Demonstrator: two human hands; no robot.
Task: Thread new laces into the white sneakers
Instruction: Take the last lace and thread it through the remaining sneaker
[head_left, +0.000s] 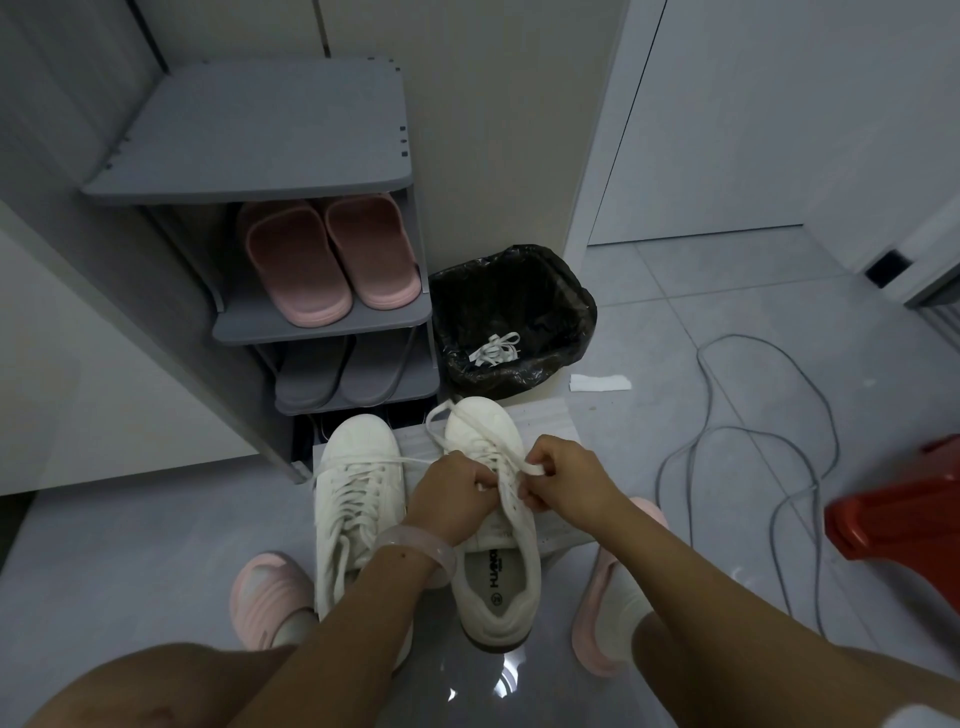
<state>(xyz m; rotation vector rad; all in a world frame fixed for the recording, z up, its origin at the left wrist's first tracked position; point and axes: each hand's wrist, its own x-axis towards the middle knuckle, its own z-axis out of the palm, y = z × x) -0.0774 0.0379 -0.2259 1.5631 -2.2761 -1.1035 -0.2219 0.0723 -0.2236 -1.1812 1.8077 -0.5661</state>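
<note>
White lace (511, 470) pinched between both hands (452, 493) over right sneaker (493, 582).

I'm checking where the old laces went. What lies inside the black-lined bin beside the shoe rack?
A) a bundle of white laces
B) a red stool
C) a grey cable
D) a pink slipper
A: a small bundle of white laces lies at the bottom of the black-lined bin, while the pink slippers sit on the shoe rack and the grey cable trails over the floor.
</note>
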